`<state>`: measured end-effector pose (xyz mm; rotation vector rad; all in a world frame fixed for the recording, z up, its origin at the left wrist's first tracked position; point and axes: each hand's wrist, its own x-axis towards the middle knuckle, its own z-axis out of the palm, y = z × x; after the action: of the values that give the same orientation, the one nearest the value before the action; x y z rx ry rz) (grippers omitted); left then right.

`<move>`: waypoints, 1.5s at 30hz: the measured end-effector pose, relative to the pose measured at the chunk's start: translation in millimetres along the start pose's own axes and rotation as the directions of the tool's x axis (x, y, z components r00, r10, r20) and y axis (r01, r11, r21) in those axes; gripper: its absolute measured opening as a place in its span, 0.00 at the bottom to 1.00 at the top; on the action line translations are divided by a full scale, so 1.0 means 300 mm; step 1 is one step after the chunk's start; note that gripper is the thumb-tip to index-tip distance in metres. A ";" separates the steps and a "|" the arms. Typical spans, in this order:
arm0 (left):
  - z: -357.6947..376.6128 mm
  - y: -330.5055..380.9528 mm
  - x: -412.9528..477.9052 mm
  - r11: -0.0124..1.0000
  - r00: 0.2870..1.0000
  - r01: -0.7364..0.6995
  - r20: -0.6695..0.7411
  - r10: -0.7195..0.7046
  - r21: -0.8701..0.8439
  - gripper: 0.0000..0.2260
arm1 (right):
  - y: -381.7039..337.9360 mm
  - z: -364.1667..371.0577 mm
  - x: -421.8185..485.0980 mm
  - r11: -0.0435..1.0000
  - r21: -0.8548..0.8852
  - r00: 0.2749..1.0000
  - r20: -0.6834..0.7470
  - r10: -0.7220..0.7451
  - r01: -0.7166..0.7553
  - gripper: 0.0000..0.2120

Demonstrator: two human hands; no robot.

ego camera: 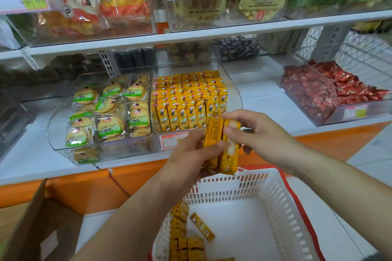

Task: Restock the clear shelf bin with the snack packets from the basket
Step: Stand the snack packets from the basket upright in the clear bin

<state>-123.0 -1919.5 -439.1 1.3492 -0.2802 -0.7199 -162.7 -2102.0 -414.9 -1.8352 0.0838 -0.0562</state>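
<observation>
Cardboard box [31, 229] stands open at the lower left, closest in, and looks like spare stock parked out of the way. Up on the shelf, the clear bin [233, 91] has two compartments: round biscuits [101, 110] fill the left one, and the right one holds yellow snack packets [186, 99] stood on end in tight rows, faces forward so shoppers can read them.

Just in front of that compartment, the left hand [191, 154] has its fingers curled round a small bunch of packets [220, 144], thumb across the front, probably acting as a holder. The right hand [261, 131] pinches the top of the rightmost packet between thumb and fingertips, likely to draw it off and slot it into the gap at the row's right end.

Below the hands, the white basket [275, 203] holds more packets [184, 239] along its left side, so the job is unfinished. Farther right sits a bin of red sweets [318, 95].
</observation>
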 end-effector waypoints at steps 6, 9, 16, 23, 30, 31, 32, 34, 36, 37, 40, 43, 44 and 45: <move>0.004 -0.008 0.004 0.990 0.994 0.104 -0.013 -0.106 -0.096 0.15 | 0.004 -0.083 -0.011 0.955 0.295 0.983 0.163 -0.088 0.037 0.14; 0.006 -0.011 -0.001 0.991 0.993 0.112 -0.012 -0.113 -0.073 0.15 | 0.013 -0.091 -0.008 0.916 0.397 0.977 0.169 -0.127 0.051 0.11; -0.002 -0.015 0.014 0.998 0.996 0.051 -0.080 -0.049 0.026 0.20 | 0.026 -0.089 0.009 0.910 0.415 0.992 0.108 -0.068 0.017 0.19; -0.027 -0.024 0.014 0.990 0.988 0.036 -0.151 -0.015 0.135 0.16 | 0.011 -0.056 0.031 0.987 0.125 0.994 -0.044 0.103 -0.096 0.15; -0.067 -0.007 0.005 0.982 0.979 0.038 -0.205 0.001 0.184 0.06 | -0.036 -0.103 0.097 0.998 -0.043 0.994 -0.098 0.039 -0.043 0.16; -0.075 0.001 0.006 0.983 0.974 0.034 -0.225 0.007 0.178 0.06 | -0.051 -0.116 0.123 0.992 -0.122 0.991 -0.133 -0.013 -0.003 0.16; -0.083 0.009 0.009 0.985 0.970 0.027 -0.244 0.015 0.168 0.07 | -0.063 -0.126 0.154 0.973 -0.228 0.984 -0.159 -0.078 0.040 0.16; -0.097 0.023 0.015 0.990 0.962 0.014 -0.273 0.025 0.137 0.09 | -0.082 -0.136 0.227 0.888 -0.444 0.967 -0.151 -0.207 0.120 0.17; -0.106 0.034 0.019 0.994 0.958 0.003 -0.285 0.030 0.113 0.09 | -0.086 -0.140 0.306 0.751 -0.639 0.956 -0.085 -0.282 0.164 0.18; -0.111 0.039 0.022 0.994 0.958 -0.002 -0.285 0.033 0.106 0.09 | -0.084 -0.142 0.347 0.667 -0.724 0.955 -0.040 -0.293 0.175 0.19; -0.124 0.043 0.030 0.997 0.958 -0.016 -0.284 0.037 0.078 0.08 | -0.064 -0.146 0.459 0.427 -0.887 0.971 0.083 -0.223 0.173 0.17; -0.138 0.047 0.035 0.998 0.958 -0.022 -0.284 0.039 0.063 0.09 | -0.046 -0.145 0.532 0.293 -0.951 0.992 0.073 -0.105 0.101 0.16; -0.144 0.046 0.038 0.998 0.958 -0.023 -0.284 0.039 0.060 0.09 | -0.041 -0.141 0.547 0.279 -0.958 0.996 0.055 -0.070 0.072 0.16; -0.150 0.047 0.038 0.998 0.958 -0.024 -0.285 0.038 0.052 0.08 | -0.036 -0.135 0.560 0.271 -0.961 0.998 0.040 -0.044 0.050 0.16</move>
<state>-84.2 -1890.6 -438.4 1.4719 -0.0869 -0.4853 1.5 -2152.7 -394.8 -3.1324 0.0582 -0.0417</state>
